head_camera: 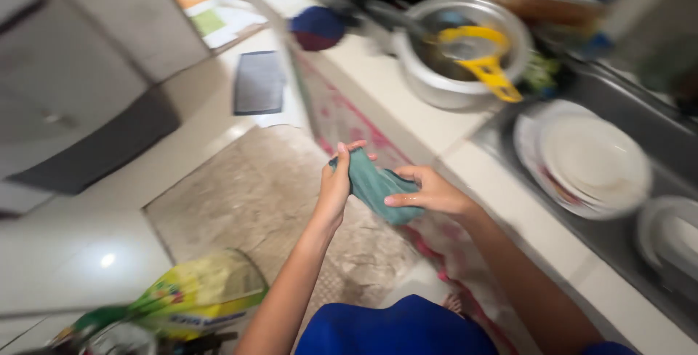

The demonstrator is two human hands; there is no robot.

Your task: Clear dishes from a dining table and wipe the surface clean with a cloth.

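Observation:
Both my hands hold a teal cloth (374,184) in front of me, above the floor beside the counter. My left hand (336,184) grips its upper end with the fingers curled over it. My right hand (429,193) clasps the bunched lower end from the right. The cloth hangs twisted between the two hands. The picture is blurred by motion.
A steel sink (632,111) at the right holds stacked white plates (592,158). A metal pot (436,71) with a yellow strainer (483,53) stands on the counter (378,86). A grey mat (258,82) and a beige rug (247,195) lie on the floor. A yellow-green bag (196,297) sits at lower left.

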